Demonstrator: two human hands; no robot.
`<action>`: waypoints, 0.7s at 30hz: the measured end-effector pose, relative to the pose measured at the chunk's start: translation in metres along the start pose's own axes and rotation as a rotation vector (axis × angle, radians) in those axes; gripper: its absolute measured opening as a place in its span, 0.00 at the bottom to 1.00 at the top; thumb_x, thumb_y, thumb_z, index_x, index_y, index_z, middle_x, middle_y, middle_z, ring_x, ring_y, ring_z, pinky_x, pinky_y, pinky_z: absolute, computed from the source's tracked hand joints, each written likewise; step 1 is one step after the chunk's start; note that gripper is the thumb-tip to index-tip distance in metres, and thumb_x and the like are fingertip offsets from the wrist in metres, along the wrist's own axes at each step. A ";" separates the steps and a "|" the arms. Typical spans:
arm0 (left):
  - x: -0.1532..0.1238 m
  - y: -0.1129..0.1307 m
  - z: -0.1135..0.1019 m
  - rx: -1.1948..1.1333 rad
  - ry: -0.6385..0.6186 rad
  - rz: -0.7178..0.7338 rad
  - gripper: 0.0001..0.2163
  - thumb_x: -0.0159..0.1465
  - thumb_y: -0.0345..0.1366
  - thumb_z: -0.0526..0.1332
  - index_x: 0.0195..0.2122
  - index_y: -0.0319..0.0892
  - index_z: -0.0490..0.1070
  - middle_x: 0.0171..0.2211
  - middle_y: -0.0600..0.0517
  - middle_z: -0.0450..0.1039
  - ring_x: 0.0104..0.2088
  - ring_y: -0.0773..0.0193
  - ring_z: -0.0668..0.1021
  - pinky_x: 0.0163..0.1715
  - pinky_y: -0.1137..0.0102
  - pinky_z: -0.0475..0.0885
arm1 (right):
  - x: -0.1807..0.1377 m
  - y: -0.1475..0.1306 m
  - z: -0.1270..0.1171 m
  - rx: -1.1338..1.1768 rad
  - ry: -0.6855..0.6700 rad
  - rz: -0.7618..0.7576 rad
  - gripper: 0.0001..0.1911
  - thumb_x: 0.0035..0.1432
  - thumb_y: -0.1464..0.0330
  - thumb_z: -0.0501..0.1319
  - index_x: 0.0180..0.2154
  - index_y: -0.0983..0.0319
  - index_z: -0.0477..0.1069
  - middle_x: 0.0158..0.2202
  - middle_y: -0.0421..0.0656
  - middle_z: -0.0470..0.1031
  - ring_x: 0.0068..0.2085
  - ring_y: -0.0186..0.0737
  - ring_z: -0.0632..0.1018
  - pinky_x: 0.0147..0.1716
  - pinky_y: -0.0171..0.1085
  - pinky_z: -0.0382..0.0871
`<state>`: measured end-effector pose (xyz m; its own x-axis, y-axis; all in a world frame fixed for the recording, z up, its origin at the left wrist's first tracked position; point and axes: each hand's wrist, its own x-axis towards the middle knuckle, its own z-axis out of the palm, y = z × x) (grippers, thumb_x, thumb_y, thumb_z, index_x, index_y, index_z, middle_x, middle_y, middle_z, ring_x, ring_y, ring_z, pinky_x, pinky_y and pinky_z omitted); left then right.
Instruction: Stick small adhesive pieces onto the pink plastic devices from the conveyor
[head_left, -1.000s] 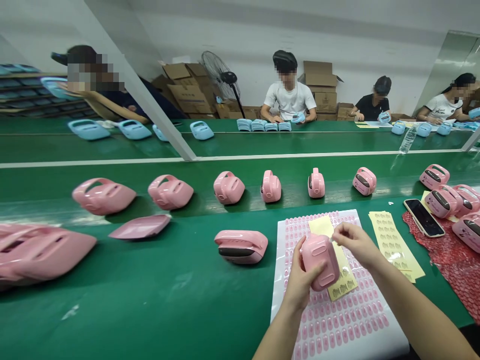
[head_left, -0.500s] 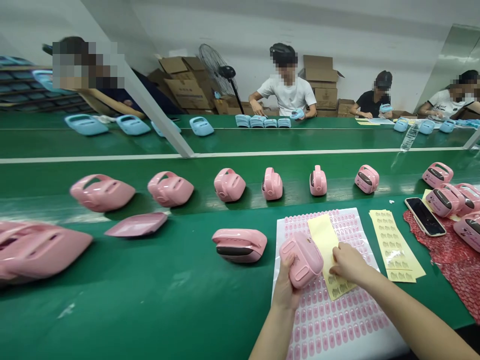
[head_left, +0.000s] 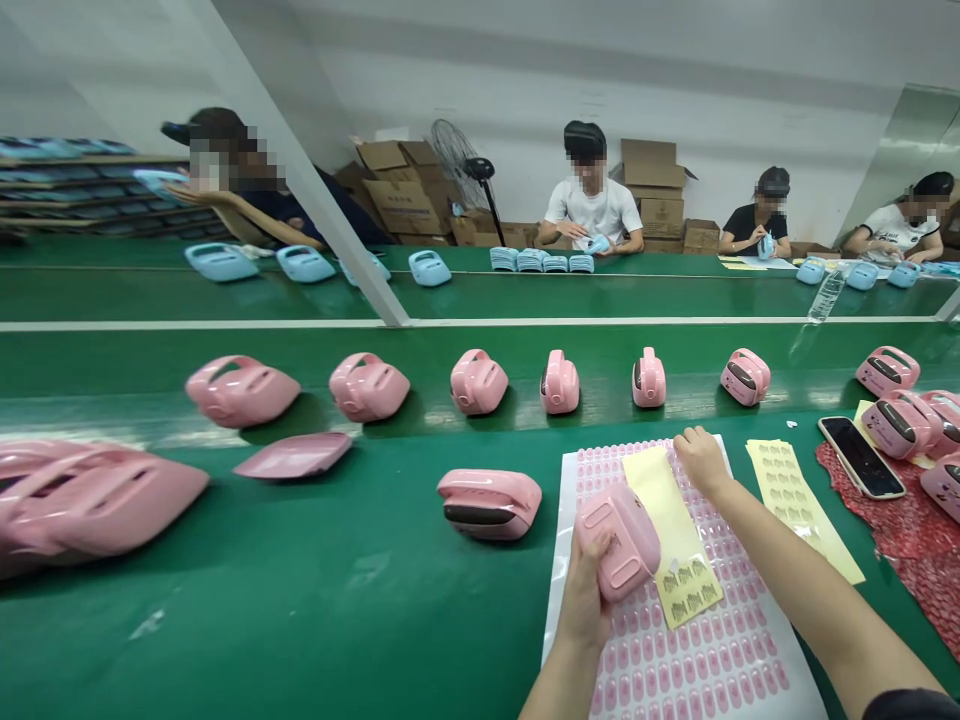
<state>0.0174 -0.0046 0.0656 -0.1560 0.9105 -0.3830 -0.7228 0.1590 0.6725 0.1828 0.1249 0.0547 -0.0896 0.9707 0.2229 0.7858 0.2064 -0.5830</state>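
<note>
My left hand [head_left: 586, 590] is closed round a pink plastic device [head_left: 619, 538], held tilted just above a white sheet of pink stickers [head_left: 675, 650]. My right hand [head_left: 700, 457] reaches out to the far end of that sheet, its fingers curled down onto it beside a yellow backing strip [head_left: 670, 520]. Whether anything is pinched in those fingers is hidden. Another pink device [head_left: 489, 503] lies on the green table to the left of the sheet.
A row of pink devices [head_left: 559, 382] stands on the green belt behind. More pink ones [head_left: 904, 420], a phone [head_left: 861, 456] and a yellow sticker sheet [head_left: 802, 505] lie at right. A pink lid [head_left: 294, 455] and shells lie at left. Other people work at the far table.
My right hand has moved from the yellow strip's near end to the far end of the sticker sheet. The left hand has kept the pink device and lowered it slightly.
</note>
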 end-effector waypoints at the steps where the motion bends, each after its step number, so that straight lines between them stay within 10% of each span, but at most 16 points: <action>1: 0.000 0.000 0.002 -0.032 0.014 -0.010 0.23 0.48 0.35 0.65 0.47 0.44 0.66 0.36 0.51 0.75 0.38 0.55 0.77 0.35 0.67 0.72 | -0.006 -0.002 -0.002 0.051 0.023 0.006 0.10 0.51 0.78 0.54 0.22 0.62 0.67 0.27 0.46 0.70 0.36 0.43 0.68 0.38 0.40 0.59; 11: -0.002 -0.008 0.017 -0.612 -0.079 -0.134 0.20 0.53 0.47 0.56 0.44 0.43 0.69 0.38 0.46 0.73 0.41 0.54 0.74 0.40 0.63 0.69 | -0.100 -0.079 -0.010 1.122 -0.051 0.231 0.12 0.47 0.60 0.62 0.22 0.61 0.66 0.21 0.39 0.70 0.29 0.39 0.73 0.34 0.39 0.65; 21: -0.008 -0.014 0.024 -0.608 -0.140 -0.100 0.20 0.54 0.46 0.55 0.46 0.44 0.68 0.36 0.48 0.73 0.37 0.58 0.74 0.39 0.67 0.68 | -0.113 -0.096 -0.015 1.178 0.078 0.329 0.15 0.40 0.55 0.66 0.19 0.60 0.70 0.24 0.41 0.73 0.32 0.43 0.72 0.37 0.42 0.64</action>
<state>0.0442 -0.0049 0.0744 -0.0085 0.9504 -0.3110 -0.9892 0.0376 0.1417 0.1268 -0.0063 0.0969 0.0775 0.9960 -0.0453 -0.2732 -0.0225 -0.9617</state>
